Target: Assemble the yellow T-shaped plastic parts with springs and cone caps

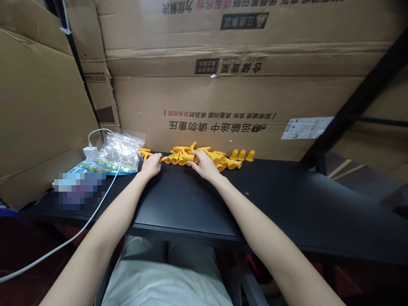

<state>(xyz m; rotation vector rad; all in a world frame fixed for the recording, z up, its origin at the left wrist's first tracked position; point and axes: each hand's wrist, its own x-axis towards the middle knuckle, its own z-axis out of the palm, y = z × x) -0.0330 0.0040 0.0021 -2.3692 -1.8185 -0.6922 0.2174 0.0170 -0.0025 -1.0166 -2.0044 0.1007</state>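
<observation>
Near the back of the black tabletop (191,195) lies a row of yellow plastic pieces (175,160). Several have a flared, cone-like end, and some have a T-shaped handle. My left hand (152,165) is closed at the row's left end, with a bit of yellow plastic showing at its fingertips. Thumb and fingers of my right hand (205,165) close round a yellow cone-shaped piece (190,157) in the middle of the row. More yellow T-handled pieces (145,154), with what looks like a fine chain, lie beyond my left hand.
Three yellow cups (242,155) stand upright at the back right. To the left lie a clear plastic bag (119,148), a colourful packet (123,168) and a white charger (91,152), whose cable crosses the table's front edge. Cardboard (204,93) walls the back and left.
</observation>
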